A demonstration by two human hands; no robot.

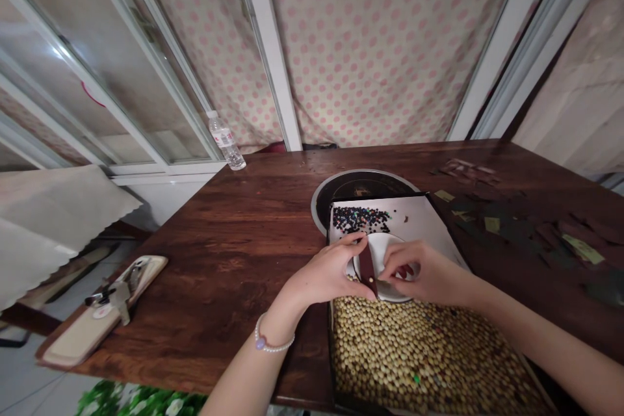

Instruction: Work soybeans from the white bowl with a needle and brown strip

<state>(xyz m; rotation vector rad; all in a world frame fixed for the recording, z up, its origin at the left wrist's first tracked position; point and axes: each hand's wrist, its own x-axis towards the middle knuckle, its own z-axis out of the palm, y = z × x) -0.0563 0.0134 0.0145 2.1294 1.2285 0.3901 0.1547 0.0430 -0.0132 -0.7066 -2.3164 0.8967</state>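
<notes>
- Tan beads (414, 344), too many to count, fill the near part of one black-rimmed tray (429, 224); one bright green bead (416, 378) stands out.
- At the left, one beige holder (68, 341) carries a bunch of keys (119, 299); one clear bottle (227, 141) stands at the far edge.
- Dark beads (358, 218), also beyond counting, lie at the tray's far left; one white dish (379, 246) sits between the two heaps.
- At least four yellowish slips (492, 225) lie among dark scraps, right.
- The counter (244, 227) is dark brown wood; behind it, white frames and a pink-dotted curtain (390, 65).
- Left hand (334, 271): thumb and forefinger spread wide, holding one dark red strip (366, 263) between them at the dish's left side; one pale bead (371, 280) shows on it.
- Right hand (424, 271): fingers pinched together over the dish; what they hold is too small to tell.
</notes>
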